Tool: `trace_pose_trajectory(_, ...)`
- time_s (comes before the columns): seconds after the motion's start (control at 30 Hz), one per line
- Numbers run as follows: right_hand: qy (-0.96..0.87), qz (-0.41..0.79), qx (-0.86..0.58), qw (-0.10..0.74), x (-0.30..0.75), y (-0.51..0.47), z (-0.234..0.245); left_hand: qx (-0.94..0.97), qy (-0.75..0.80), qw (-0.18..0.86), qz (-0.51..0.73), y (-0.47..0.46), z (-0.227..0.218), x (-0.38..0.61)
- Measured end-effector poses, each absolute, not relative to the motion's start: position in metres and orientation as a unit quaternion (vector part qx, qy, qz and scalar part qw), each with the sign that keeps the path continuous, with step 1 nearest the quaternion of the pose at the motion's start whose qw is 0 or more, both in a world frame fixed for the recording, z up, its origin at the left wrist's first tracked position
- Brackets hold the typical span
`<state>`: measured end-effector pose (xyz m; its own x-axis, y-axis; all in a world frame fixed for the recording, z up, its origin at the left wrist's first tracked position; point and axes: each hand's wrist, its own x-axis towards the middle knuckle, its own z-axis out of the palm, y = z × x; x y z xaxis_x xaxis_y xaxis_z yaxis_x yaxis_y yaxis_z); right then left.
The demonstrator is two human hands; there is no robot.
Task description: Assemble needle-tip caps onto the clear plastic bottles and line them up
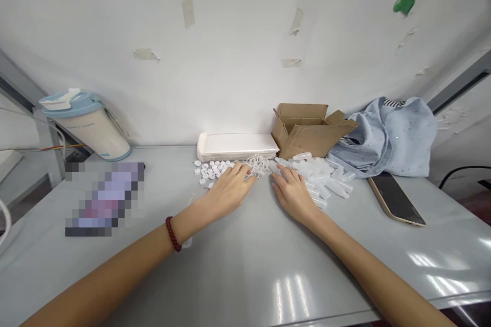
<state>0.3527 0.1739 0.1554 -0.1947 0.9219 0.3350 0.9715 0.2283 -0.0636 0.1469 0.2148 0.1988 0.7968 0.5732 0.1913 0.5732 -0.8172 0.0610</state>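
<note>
Yanking those tangled strings (260, 164) could knot them; your right hand (294, 194) looks loosely spread, can't tell if your left hand (229, 190) grips any.

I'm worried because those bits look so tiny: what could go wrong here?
The left hand is right by the small white round pieces, so a brush might scatter them. The white strings look tangled, so pulling one might drag others along. The right hand is at the edge of the translucent pieces; a bump might push some into the strings.
</note>
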Motion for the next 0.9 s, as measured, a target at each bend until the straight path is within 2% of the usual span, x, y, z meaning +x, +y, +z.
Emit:
trace_pose_trajectory(0.27, -0.763, -0.054, -0.619, 0.178, 0.355, 0.173, 0.158, -0.938, -0.310, -0.062, -0.139, 0.231, 0.207, 0.151)
trace_pose_trajectory(0.6, -0.739, -0.033, -0.638, 0.214, 0.353, 0.173, 0.164, -0.857, -0.400, -0.229, -0.229, 0.215, 0.237, 0.127)
trace_pose_trajectory(0.9, -0.729, 0.004, -0.618, 0.295, 0.350, 0.163, 0.177, -0.813, -0.439, -0.278, -0.263, 0.160, 0.208, 0.104)
